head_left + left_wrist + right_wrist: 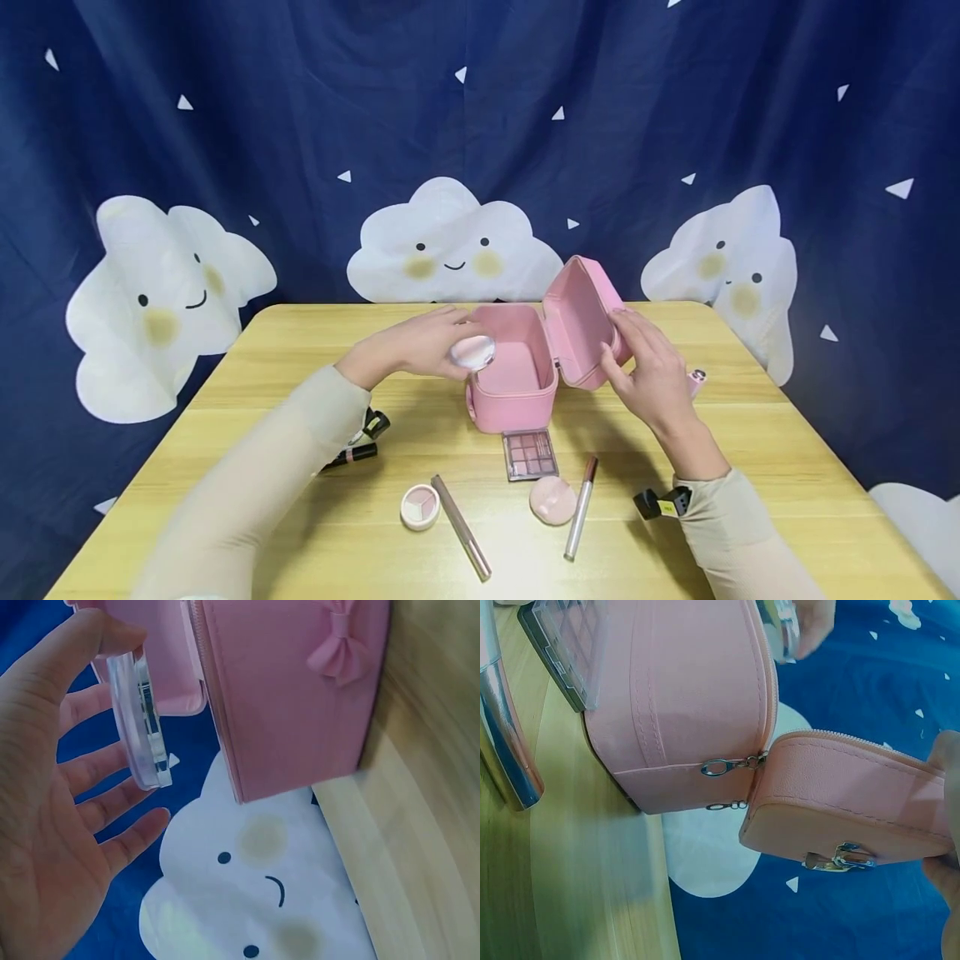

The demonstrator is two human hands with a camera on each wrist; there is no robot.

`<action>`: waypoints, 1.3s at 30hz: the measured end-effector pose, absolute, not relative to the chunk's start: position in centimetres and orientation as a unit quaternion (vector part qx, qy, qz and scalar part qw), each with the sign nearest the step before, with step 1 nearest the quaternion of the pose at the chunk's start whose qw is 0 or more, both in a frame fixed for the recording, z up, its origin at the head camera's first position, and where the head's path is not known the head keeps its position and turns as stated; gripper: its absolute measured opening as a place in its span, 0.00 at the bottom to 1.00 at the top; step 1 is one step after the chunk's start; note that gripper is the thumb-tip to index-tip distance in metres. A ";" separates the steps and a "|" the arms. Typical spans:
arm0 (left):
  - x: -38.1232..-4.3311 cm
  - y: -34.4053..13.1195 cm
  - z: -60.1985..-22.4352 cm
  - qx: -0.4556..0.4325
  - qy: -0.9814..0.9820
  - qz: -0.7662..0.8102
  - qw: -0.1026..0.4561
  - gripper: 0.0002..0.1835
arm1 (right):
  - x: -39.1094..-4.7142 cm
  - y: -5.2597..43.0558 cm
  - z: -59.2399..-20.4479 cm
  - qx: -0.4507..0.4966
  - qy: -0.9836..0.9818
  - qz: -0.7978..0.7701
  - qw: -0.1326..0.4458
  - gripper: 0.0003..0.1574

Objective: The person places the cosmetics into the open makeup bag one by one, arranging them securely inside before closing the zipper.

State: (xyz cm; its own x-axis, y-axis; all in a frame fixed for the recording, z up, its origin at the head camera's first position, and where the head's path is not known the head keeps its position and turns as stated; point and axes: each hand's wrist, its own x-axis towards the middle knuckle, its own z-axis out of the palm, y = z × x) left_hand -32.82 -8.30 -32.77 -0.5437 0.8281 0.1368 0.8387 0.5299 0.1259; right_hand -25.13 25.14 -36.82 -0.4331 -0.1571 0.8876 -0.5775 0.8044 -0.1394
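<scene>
My left hand [422, 343] pinches a round, flat compact [472, 353] over the left rim of a pink makeup case [514, 413]. In the left wrist view the compact [136, 724] is seen edge-on, with a clear rim, between thumb and fingers. The case stands unzipped, its bare pink inside showing. My right hand [651, 371] grips the free edge of the raised lid [581, 321], which leans out to the right. Zipper pulls [718, 768] hang by the hinge corner in the right wrist view, and a bow [341, 637] decorates the case's side.
In front of the case lie an eyeshadow palette [529, 455], a pink puff [553, 500], a silver tube [579, 517], a slim pen [461, 529] and a small round pot [420, 507]. A dark-capped tube [362, 452] is beside the left sleeve. A pink item [697, 382] lies behind the right hand.
</scene>
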 end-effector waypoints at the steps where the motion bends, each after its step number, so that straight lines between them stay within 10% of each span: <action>1: -33.0 -7.9 -32.7 -0.477 -0.875 -0.082 0.031 0.34 | -25.1 25.1 -36.8 0.225 -0.816 0.219 0.485 0.28; 39: -40.6 1.8 -37.6 -0.456 -0.888 0.017 -0.052 0.29 | -25.2 25.2 -36.8 0.233 -0.813 0.215 0.488 0.28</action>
